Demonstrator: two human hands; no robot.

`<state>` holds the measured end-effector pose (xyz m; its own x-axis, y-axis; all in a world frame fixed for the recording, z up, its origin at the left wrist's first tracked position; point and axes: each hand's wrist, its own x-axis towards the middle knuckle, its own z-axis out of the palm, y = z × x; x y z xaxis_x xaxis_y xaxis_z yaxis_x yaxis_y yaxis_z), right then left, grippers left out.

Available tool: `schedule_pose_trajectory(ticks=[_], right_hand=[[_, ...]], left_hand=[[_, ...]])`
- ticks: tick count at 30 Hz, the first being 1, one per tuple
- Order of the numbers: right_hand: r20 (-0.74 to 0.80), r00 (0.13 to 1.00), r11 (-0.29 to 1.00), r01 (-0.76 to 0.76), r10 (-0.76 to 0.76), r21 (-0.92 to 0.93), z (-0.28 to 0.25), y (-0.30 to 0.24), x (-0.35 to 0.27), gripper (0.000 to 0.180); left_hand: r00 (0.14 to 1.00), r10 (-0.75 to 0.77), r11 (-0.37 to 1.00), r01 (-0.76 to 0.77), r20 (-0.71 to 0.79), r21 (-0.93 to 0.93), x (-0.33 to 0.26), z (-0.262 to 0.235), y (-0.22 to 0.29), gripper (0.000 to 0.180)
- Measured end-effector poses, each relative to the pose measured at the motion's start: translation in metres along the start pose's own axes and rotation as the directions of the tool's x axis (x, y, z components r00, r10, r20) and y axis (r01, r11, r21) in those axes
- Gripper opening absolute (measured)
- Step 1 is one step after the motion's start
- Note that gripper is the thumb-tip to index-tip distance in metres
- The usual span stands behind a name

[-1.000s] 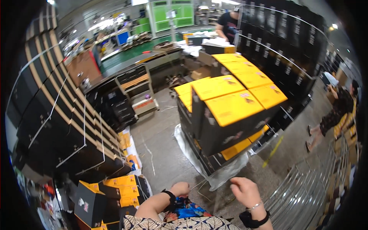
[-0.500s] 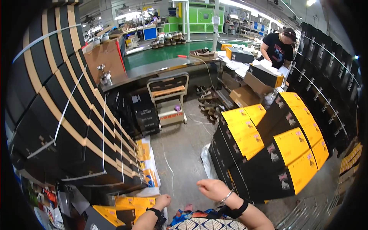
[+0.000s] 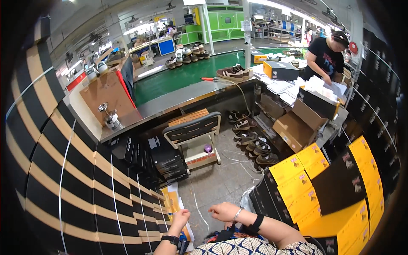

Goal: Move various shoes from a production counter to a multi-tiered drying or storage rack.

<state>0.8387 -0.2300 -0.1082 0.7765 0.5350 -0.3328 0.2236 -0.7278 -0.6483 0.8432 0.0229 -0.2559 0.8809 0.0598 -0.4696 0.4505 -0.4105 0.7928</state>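
Right hand (image 3: pixel 225 211) has its fingers loosely bent, nothing in them; left hand (image 3: pixel 180 218) is curled — can't tell if it's pinching anything. Yellow-and-black boxes (image 3: pixel 296 185) sit right of the right fingers — probably stiff, lightish, slick cardboard; I'd grip opposite bottom edges.

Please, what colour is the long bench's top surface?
The long bench has a green top, seen best in the head view.

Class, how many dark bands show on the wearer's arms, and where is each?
2: one dark band on the left wrist, behind the left hand; another band on the right forearm, behind the right hand and silver bracelet. More might be hidden higher up.
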Motion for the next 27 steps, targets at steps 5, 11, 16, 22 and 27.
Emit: schedule_pose_trajectory(ticks=[5, 11, 16, 22, 27], right_hand=[[-0.073, 0.994, 0.997, 0.078, -0.077, 0.014, -0.058, 0.028, 0.078, 0.029], [-0.075, 0.97, 0.973, -0.232, 0.23, -0.012, -0.103, 0.11, 0.154, 0.03], [-0.181, 0.878, 0.893, -0.412, 0.442, 0.182, -0.145, 0.165, 0.184, 0.029], [-0.148, 0.734, 0.664, -0.485, 0.663, 0.569, -0.159, 0.25, 0.192, 0.031], [-0.191, 0.659, 0.568, -0.422, 0.728, 0.707, -0.169, 0.342, 0.196, 0.03]], left_hand=[[0.995, 0.017, 0.979, -0.037, -0.101, -0.201, 0.061, -0.017, 0.069, 0.023], [0.869, 0.461, 0.834, -0.493, -0.179, -0.246, 0.184, -0.01, 0.217, 0.015], [0.768, 0.634, 0.773, -0.63, 0.09, -0.072, 0.258, 0.018, 0.366, 0.016], [0.581, 0.606, 0.733, -0.673, 0.543, -0.096, 0.33, 0.113, 0.474, 0.018], [0.566, 0.231, 0.753, -0.619, 0.792, 0.222, 0.399, 0.218, 0.517, 0.027]])
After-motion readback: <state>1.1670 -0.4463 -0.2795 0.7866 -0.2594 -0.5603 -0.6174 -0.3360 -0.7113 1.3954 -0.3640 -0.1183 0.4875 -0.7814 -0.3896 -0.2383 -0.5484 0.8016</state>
